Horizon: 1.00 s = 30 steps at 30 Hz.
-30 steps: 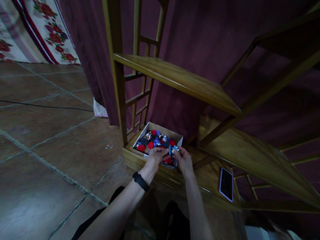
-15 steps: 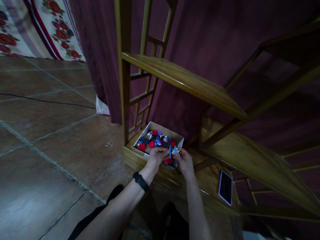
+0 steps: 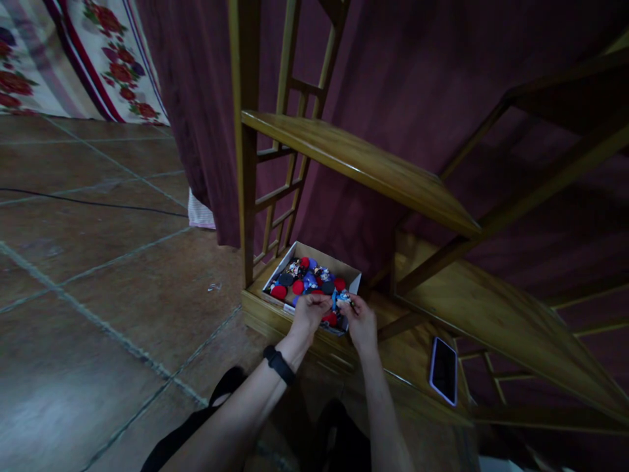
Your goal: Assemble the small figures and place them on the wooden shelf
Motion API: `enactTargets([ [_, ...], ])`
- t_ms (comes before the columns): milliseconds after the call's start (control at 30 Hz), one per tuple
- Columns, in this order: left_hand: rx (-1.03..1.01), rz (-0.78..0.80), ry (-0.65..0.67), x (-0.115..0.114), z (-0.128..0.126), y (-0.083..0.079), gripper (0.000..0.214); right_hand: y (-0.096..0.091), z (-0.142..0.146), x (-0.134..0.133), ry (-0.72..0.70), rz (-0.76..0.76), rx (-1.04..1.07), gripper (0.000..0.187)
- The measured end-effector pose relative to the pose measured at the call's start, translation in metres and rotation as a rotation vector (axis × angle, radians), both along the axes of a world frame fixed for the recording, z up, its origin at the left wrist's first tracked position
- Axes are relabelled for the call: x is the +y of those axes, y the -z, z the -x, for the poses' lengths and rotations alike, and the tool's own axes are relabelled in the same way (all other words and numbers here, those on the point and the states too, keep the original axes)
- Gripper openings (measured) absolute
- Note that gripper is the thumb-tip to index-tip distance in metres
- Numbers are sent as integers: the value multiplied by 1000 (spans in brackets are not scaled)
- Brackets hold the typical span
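A shallow cardboard box (image 3: 348, 269) sits on the bottom shelf of a wooden rack, filled with several small red, blue and dark pieces (image 3: 305, 280). My left hand (image 3: 309, 312), with a black band at the wrist, is curled at the box's near edge, fingertips among the pieces. My right hand (image 3: 360, 319) is beside it at the box's near right corner, fingers pinched on a small blue and white piece (image 3: 343, 297). What the left fingers hold is hidden.
A phone (image 3: 443, 370) with a pale case lies on the bottom shelf to the right. A wooden shelf board (image 3: 358, 164) juts out above the box. Dark red curtain hangs behind the rack. Tiled floor (image 3: 98, 262) with a black cable spreads left.
Both hands have drawn slightly back toward the box's near edge and come closer together. The view shifted a little to the left.
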State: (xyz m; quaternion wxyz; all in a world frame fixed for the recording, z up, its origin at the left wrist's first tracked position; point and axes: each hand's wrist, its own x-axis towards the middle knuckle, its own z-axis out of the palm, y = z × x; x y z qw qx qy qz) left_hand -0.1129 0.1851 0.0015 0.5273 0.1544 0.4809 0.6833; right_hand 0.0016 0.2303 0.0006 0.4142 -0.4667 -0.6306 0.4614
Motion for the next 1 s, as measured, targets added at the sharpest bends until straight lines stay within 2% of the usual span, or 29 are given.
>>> enactTargets([
  [200,120,-24,-85,1,-9,1,18,3,1,0,68,-24,-5,34],
  [433,223,-41,-121,0,-20,4,21,8,-7,3,53,-49,-71,34],
  [567,167,-39,-51,3,-23,6,29,9,-16,5,-21,-79,-94,33],
  [700,36,34,-59,3,-21,6,32,9,-18,3,-140,-106,-138,31],
  [867,-101,46,-26,1,-19,8,31,12,-15,0,-130,-152,-217,30],
  [1000,-159,56,-101,0,-20,15,30,13,-13,-1,-127,-152,-301,28],
])
